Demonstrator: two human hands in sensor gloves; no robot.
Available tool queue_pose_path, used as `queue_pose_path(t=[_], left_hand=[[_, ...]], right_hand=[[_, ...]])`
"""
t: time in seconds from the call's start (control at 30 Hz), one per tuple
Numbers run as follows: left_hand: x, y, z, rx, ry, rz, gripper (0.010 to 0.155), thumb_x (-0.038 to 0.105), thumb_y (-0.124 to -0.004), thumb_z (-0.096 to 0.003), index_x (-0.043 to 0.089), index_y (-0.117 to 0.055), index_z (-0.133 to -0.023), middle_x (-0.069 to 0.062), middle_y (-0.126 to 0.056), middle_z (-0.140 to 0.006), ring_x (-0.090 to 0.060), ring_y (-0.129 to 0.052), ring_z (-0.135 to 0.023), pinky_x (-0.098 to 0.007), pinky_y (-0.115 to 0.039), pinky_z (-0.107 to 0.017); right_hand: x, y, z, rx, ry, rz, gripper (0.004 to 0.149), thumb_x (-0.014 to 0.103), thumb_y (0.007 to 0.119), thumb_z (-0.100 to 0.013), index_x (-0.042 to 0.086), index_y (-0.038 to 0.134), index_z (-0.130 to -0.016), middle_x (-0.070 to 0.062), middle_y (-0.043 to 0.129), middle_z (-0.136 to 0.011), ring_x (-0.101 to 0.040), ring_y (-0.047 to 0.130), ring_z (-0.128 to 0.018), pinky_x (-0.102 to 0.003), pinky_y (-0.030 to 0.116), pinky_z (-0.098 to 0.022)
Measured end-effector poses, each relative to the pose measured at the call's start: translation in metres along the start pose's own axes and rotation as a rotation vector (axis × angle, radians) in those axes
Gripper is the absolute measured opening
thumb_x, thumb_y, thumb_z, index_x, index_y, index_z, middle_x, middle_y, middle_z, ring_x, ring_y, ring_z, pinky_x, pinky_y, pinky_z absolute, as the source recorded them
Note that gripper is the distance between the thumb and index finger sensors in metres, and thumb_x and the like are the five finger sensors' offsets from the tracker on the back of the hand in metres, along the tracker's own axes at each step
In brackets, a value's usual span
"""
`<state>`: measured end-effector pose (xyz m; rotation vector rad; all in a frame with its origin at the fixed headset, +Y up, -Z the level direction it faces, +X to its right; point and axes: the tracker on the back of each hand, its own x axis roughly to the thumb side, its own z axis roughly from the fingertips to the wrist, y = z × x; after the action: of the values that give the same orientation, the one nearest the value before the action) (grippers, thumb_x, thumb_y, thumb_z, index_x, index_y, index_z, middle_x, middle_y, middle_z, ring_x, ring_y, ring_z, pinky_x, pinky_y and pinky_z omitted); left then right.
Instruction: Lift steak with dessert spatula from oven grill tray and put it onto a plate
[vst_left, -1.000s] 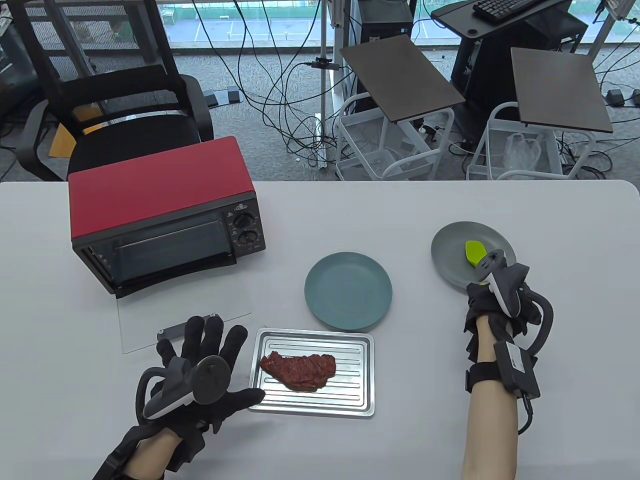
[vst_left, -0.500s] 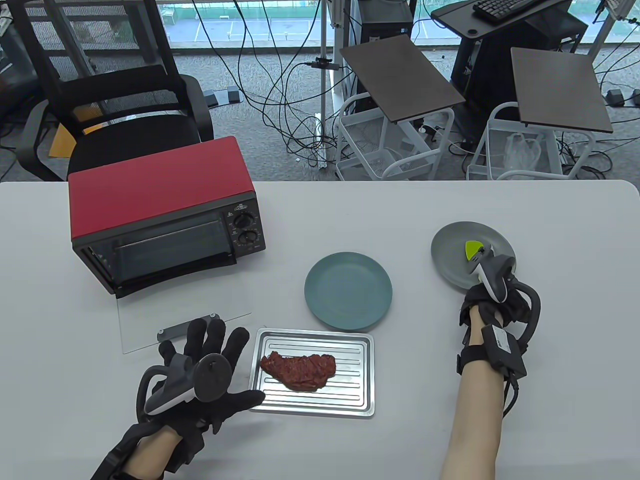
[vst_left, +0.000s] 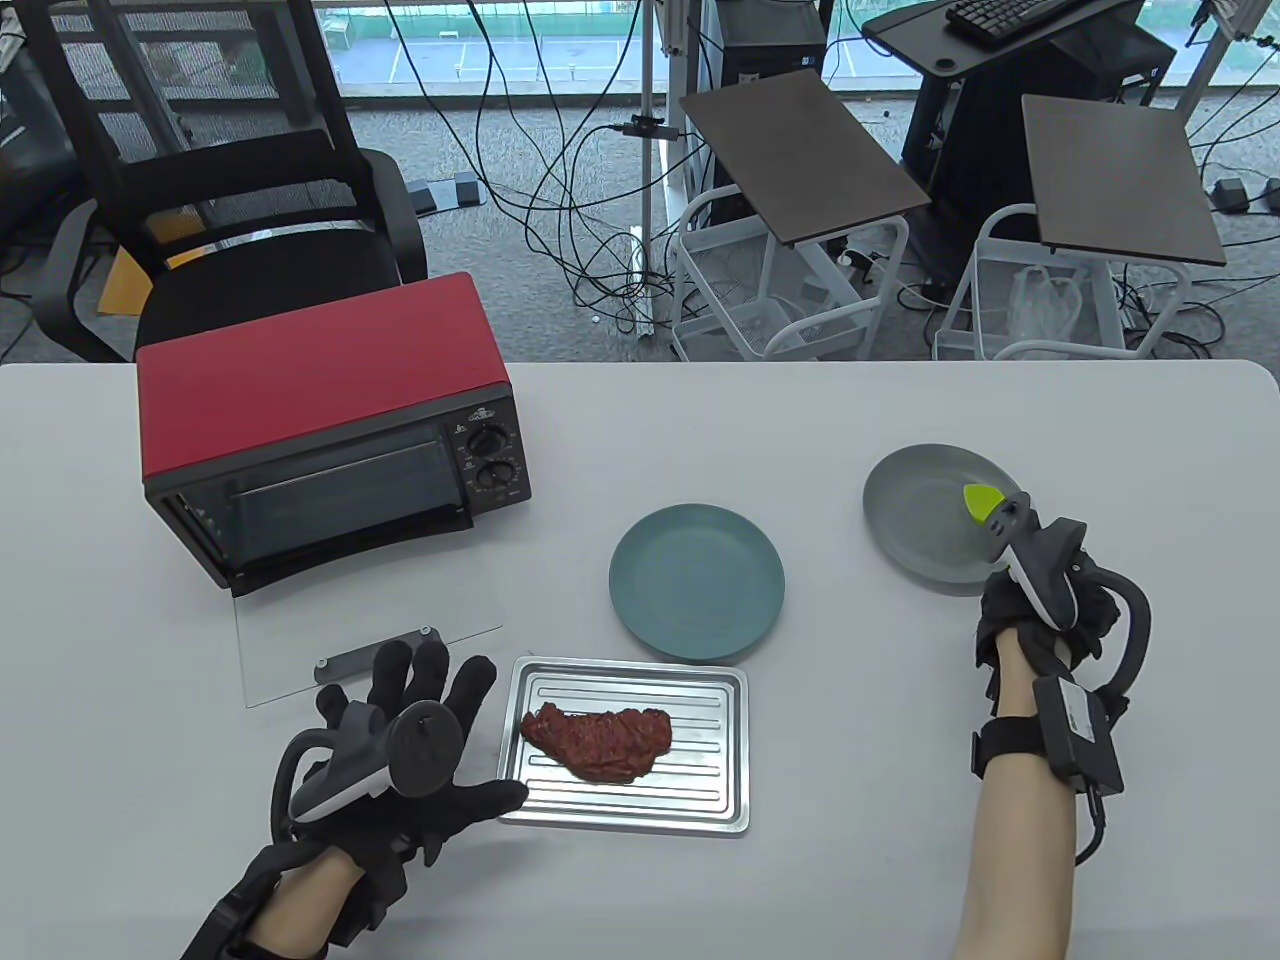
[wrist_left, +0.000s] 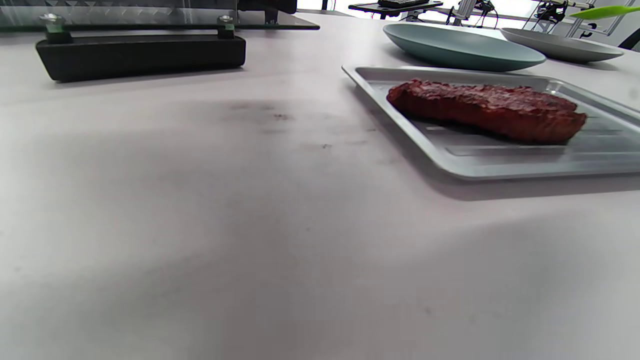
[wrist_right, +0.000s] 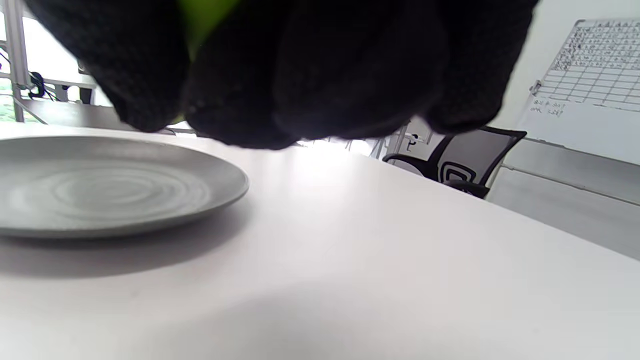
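Right hand lifts the spatula off the grey plate; steak waits on the tray.

The steak (vst_left: 597, 742) lies flat in the middle of the oven grill tray (vst_left: 730, 700), which sits at the near edge of the table (vst_left: 900, 800). Just behind the tray stands the teal plate (vst_left: 697, 582), bare. To the tray's right and farther back is the grey plate (vst_left: 915, 510); the right hand (vst_left: 1040, 620) hangs at its near right rim, fingers (wrist_right: 310, 75) curled round the dessert spatula (vst_left: 983, 499), whose green blade pokes out above that plate. The left hand (vst_left: 420, 740) lies flat on the table just left of the tray, fingers spread, thumb touching the tray's left edge. Behind and left of the tray the red oven (vst_left: 320, 420) stands with its glass door (vst_left: 370, 640) folded down.
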<state>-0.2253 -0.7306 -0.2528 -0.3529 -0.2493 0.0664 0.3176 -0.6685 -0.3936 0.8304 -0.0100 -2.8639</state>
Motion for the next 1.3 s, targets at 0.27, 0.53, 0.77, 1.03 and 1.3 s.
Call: queue_pose_path(t=[0.27, 0.53, 0.77, 1.03, 1.3], left_hand=[[0.001, -0.009, -0.009, -0.064, -0.015, 0.040, 0.109, 0.098, -0.053, -0.0352, 0.042, 0.014, -0.101, -0.006, 0.011, -0.116, -0.045, 0.010, -0.110, -0.086, -0.015, -0.063], [0.003, -0.021, -0.019, -0.118, -0.001, 0.080, 0.109, 0.098, -0.053, -0.0353, 0.043, 0.013, -0.101, -0.005, 0.011, -0.116, -0.045, 0.009, -0.111, -0.085, -0.016, -0.064], [0.001, -0.030, -0.026, -0.162, 0.034, 0.062, 0.108, 0.098, -0.053, -0.0356, 0.043, 0.013, -0.101, -0.005, 0.011, -0.116, -0.044, 0.009, -0.111, -0.085, -0.017, -0.065], [-0.003, -0.040, -0.032, -0.263, 0.032, 0.112, 0.108, 0.098, -0.053, -0.0356, 0.043, 0.014, -0.101, -0.005, 0.012, -0.115, -0.045, 0.010, -0.110, -0.085, -0.016, -0.064], [-0.002, -0.044, -0.034, -0.319, 0.022, 0.117, 0.108, 0.098, -0.052, -0.0357, 0.043, 0.015, -0.100, -0.005, 0.015, -0.114, -0.044, 0.012, -0.109, -0.085, -0.016, -0.064]], right_hand=[[-0.012, -0.056, 0.058, -0.189, -0.190, -0.029, 0.047, 0.051, 0.084, -0.043, 0.015, 0.089, -0.072, 0.003, 0.097, -0.037, -0.020, 0.095, -0.022, -0.048, 0.082, -0.048], [-0.005, -0.063, 0.123, -0.275, -0.430, -0.033, 0.046, 0.052, 0.085, -0.042, 0.016, 0.089, -0.071, 0.004, 0.097, -0.036, -0.019, 0.095, -0.021, -0.047, 0.083, -0.047], [0.010, -0.050, 0.162, -0.272, -0.622, -0.047, 0.046, 0.051, 0.086, -0.041, 0.017, 0.090, -0.070, 0.005, 0.096, -0.035, -0.018, 0.095, -0.020, -0.047, 0.084, -0.047], [0.036, -0.026, 0.194, -0.180, -0.812, -0.010, 0.045, 0.051, 0.086, -0.040, 0.018, 0.090, -0.069, 0.006, 0.096, -0.034, -0.018, 0.095, -0.019, -0.047, 0.084, -0.048], [0.053, -0.003, 0.204, -0.072, -0.928, 0.048, 0.044, 0.051, 0.087, -0.039, 0.019, 0.091, -0.069, 0.006, 0.096, -0.033, -0.018, 0.095, -0.019, -0.047, 0.084, -0.048]])
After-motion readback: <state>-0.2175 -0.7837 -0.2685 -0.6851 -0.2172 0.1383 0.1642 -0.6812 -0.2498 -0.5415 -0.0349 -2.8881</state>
